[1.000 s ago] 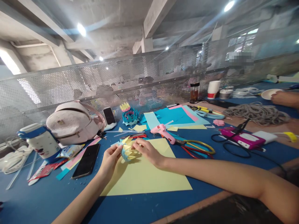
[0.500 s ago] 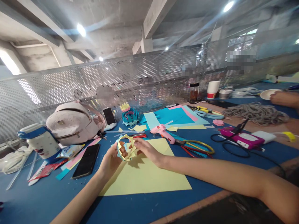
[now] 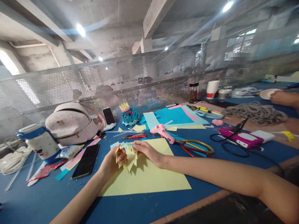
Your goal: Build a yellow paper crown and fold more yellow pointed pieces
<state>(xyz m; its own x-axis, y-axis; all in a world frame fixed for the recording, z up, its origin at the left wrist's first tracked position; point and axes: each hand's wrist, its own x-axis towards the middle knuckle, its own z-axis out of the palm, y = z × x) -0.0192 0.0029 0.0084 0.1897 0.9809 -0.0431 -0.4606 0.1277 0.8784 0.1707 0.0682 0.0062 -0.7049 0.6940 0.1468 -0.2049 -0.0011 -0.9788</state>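
Note:
My left hand (image 3: 114,161) and my right hand (image 3: 147,151) hold a ring of pointed yellow paper petals (image 3: 133,159), with light blue paper at its back edge. The left fingers curl through the ring's left side, while the right thumb and fingers pinch its upper right rim. Beneath my hands lies a large pale yellow sheet (image 3: 154,177). Behind them a red-handled tool (image 3: 137,136), a pink glue gun (image 3: 163,133) and scissors with yellow handles (image 3: 201,146) rest on the blue table. Further back sits a blue paper flower (image 3: 130,117) topped with pink and yellow tiers.
To the left are a phone (image 3: 86,161), a bottle (image 3: 38,143) and a pale backpack (image 3: 71,124). Blue paper sheets (image 3: 173,116) lie behind. A magenta device (image 3: 243,138) with a black cable and coiled grey cord (image 3: 254,111) occupy the right, near another person's hand (image 3: 281,98).
The paper ring has tipped over in my hands: its opening faced me before, and now its yellow points hang downward toward me. Both hands stay nearly in the same place.

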